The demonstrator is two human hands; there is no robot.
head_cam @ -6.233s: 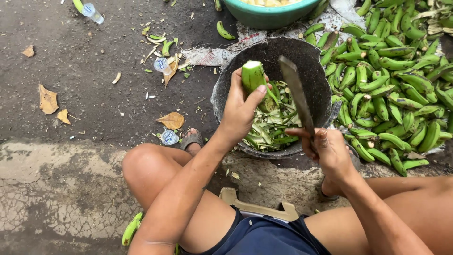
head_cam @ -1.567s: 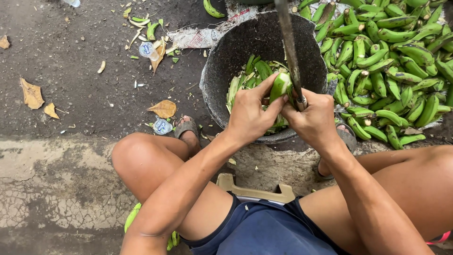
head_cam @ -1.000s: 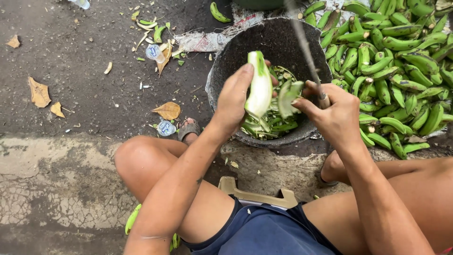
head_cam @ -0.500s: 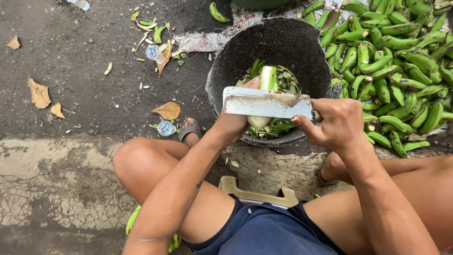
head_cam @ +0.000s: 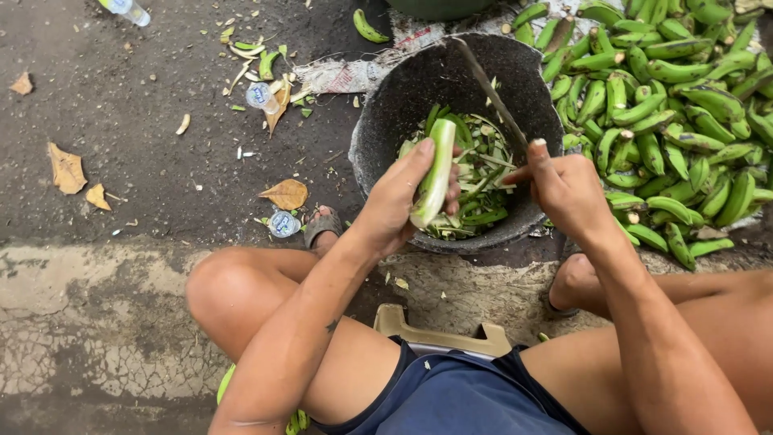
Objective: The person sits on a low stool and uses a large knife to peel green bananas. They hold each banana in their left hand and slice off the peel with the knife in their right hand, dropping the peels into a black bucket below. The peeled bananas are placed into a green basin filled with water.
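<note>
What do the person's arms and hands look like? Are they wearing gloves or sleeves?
No gloves and no sleeves: both arms are bare from the shoulders down. The left hand and the right hand are bare too, with no rings, watch or bracelets showing. There is a small dark mark on the left forearm. The fingernails are short, and the right thumbnail looks pale.

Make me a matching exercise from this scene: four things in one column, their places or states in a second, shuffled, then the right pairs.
Things:
1. half-peeled banana
2. knife
3. green bananas
4. peels

Places or states:
A. heaped on the ground right of the dark tub
B. held in the left hand, over the tub
C. lying inside the tub
D. held in the right hand, blade pointing away from the person

Pairs: 1-B, 2-D, 3-A, 4-C
</note>
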